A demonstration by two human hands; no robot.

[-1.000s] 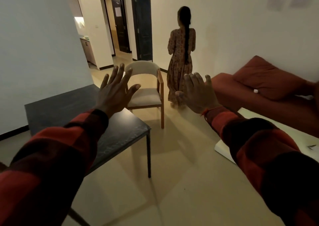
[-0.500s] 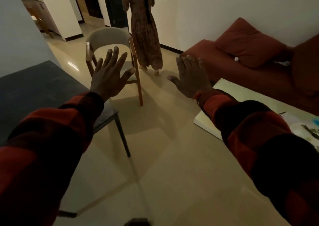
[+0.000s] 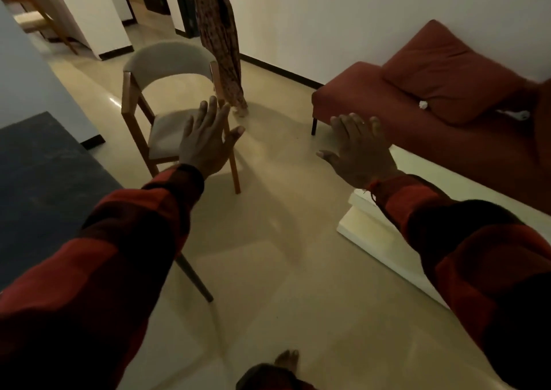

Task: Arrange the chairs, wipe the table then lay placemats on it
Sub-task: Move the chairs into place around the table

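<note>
Wearer's body, head view. Both arms are covered to the wrist by long sleeves in a broad check of dull red and near-black blocks: left sleeve [image 3: 98, 258], right sleeve [image 3: 477, 249]. Each cuff ends at the wrist, leaving the left hand [image 3: 205, 145] and right hand [image 3: 360, 151] bare. A thin red-orange thread [image 3: 372, 186] circles the right wrist, with a loose strand trailing. One bare foot [image 3: 286, 358] shows below a dark trouser hem.

Grey seat on brown wooden chair [image 3: 167, 97]; dark table [image 3: 44, 175]; rust-red sofa [image 3: 387, 103]; red-and-black checked sleeves [image 3: 125, 225]; beige floor [image 3: 283, 240].
</note>
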